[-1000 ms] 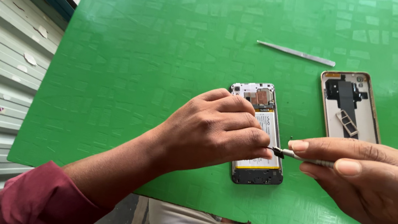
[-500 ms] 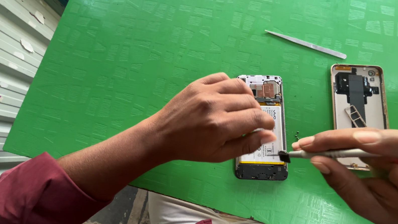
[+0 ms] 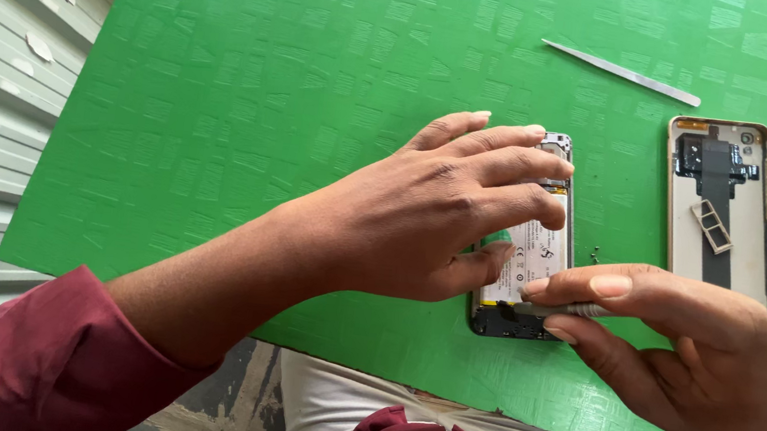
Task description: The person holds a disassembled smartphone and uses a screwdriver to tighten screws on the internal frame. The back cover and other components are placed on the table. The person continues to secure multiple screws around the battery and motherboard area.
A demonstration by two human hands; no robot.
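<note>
1. One green bench point(image 3: 253, 83) carries everything; its near edge runs just below both hands.
2. Left hand point(image 3: 433, 212) lies spread, fingers flat on the opened phone point(image 3: 535, 254) at bench centre, pinning it down.
3. Right hand point(image 3: 697, 361), at 4 o'clock from the phone, pinches a thin tool point(image 3: 547, 311), tip touching the phone's lower end.
4. Phone looks light, stiff and fragile inside; best held by its edges.
5. Detached back cover point(image 3: 720, 213) lies at 3 o'clock, apart.
6. Metal pry strip point(image 3: 620, 72) lies at 1 o'clock.
7. Tiny screws point(image 3: 594, 257) beside the phone could scatter.
</note>
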